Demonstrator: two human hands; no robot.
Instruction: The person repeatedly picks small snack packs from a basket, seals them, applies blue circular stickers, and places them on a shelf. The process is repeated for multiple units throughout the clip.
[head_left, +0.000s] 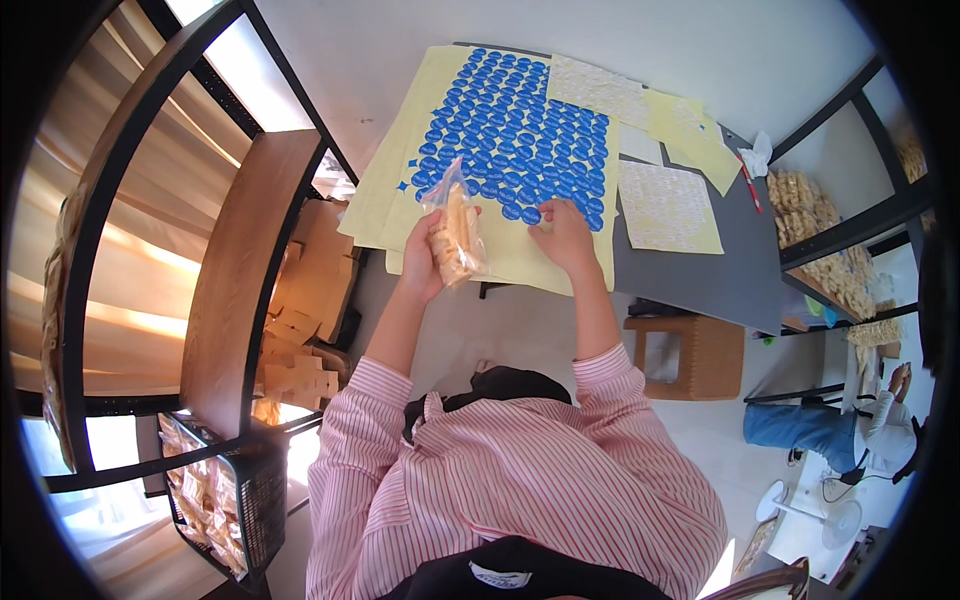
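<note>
My left hand (424, 259) holds a clear plastic zip bag (459, 236) packed with pale tan pieces, tilted upright over the table's near edge. To its right, my right hand (564, 234) has its thumb and forefinger at a round blue sticker (531, 216) on the lower edge of a large sticker sheet (517, 142). Rows of such blue stickers cover the sheet, and small blue star shapes sit along its left side. Yellow backing paper (502, 259) shows bare below the rows. Whether the fingers grip the sticker is unclear.
Used backing sheets (667, 206) and a red pen (750, 186) lie on the dark table (697, 277). A brown stool (705, 356) stands below at right. Shelving with a wooden board (244, 285) and a black basket (262, 495) of bags flank the left. Another person (885, 435) is far right.
</note>
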